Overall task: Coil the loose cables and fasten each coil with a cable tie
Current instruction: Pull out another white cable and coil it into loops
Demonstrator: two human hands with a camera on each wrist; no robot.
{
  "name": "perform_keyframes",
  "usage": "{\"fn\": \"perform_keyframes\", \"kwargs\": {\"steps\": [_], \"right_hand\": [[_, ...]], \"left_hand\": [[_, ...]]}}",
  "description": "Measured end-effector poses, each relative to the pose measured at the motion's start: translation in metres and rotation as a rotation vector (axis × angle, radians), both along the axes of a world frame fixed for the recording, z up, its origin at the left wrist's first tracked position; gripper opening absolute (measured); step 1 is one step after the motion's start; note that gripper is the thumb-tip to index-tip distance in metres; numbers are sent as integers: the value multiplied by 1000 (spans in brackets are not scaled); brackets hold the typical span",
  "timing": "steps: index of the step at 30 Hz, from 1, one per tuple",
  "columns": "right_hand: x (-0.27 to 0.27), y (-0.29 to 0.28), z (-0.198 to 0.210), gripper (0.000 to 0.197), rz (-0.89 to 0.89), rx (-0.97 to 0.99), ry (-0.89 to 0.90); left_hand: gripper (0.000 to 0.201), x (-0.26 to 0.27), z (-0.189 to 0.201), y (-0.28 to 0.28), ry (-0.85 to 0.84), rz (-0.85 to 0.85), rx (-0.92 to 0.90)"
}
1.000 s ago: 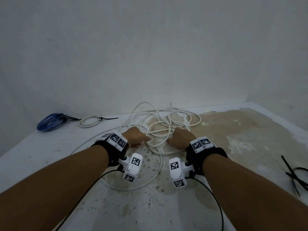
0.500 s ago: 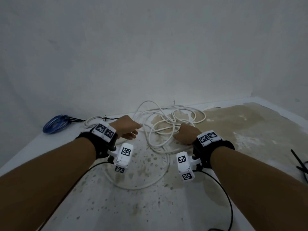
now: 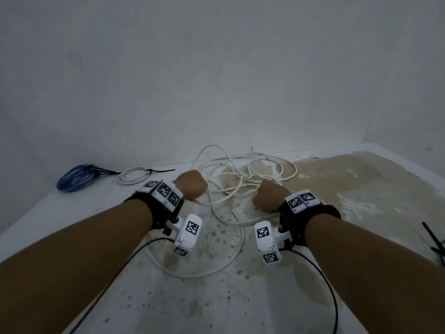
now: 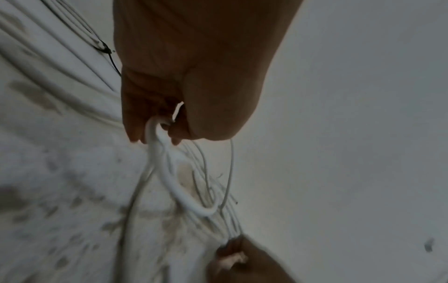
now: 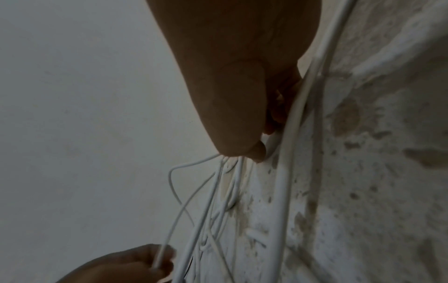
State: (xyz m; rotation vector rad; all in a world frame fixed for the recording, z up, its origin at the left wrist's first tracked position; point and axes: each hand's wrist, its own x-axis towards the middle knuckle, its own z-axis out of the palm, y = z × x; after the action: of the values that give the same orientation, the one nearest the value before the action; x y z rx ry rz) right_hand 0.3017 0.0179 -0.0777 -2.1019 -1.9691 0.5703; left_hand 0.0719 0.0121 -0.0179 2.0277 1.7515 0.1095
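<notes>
Gripping white cable [image 3: 237,189] — both hands; fingertips hidden — blurred wrist views.

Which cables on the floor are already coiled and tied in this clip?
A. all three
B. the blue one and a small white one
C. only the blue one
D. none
B: the blue coil and the small white coil each carry a black tie, while the large white cable lies loose, gripped by both hands.
</notes>
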Motion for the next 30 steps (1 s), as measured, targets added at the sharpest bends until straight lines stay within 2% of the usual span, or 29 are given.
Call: {"fn": "perform_keyframes", "kwargs": {"steps": [2, 4, 6, 9, 11, 14, 15, 18, 20, 22, 23, 24, 27, 29, 30], "right_hand": [[-1, -1, 3, 21, -8, -6, 1], [-4, -8, 7, 27, -30, -13, 12], [-5, -11, 9, 45, -54, -23, 9], [-6, -12, 9, 54, -56, -42, 19], [-8, -16, 12, 50, -56, -31, 24], [-8, -18, 18, 20, -77, -7, 59], [-6, -17, 18, 17, -96, -11, 107], [1, -15, 19, 23, -152, -25, 289], [2, -19, 24, 27, -177, -39, 274], [-1, -24, 34, 33, -203, -21, 165], [-7, -26, 41, 35, -204, 62, 113], [-13, -27, 47, 34, -207, 177, 136], [-47, -24, 59, 31, -257, 504, 398], [-79, -22, 75, 40, -167, 527, 587], [-94, -22, 83, 48, -83, 451, 730]], "left_hand": [[11, -8, 21, -3, -328, 132, -16], [20, -20, 44, -8, -447, 245, 98], [26, -33, 71, -16, -440, 226, 160], [24, -51, 108, -30, -538, 197, 174], [22, -61, 127, -42, -553, 160, 221], [22, -78, 144, -54, -517, 136, 367], [21, -83, 148, -57, -523, 151, 399], [18, -100, 167, -62, -613, 253, 530], [18, -112, 183, -65, -738, 307, 596], [20, -123, 198, -67, -842, 330, 646], [21, -126, 203, -67, -869, 330, 662], [22, -128, 207, -67, -883, 320, 671], [23, -121, 207, -64, -868, 278, 658], [24, -113, 202, -62, -868, 284, 664], [24, -109, 200, -60, -877, 300, 677]]}}
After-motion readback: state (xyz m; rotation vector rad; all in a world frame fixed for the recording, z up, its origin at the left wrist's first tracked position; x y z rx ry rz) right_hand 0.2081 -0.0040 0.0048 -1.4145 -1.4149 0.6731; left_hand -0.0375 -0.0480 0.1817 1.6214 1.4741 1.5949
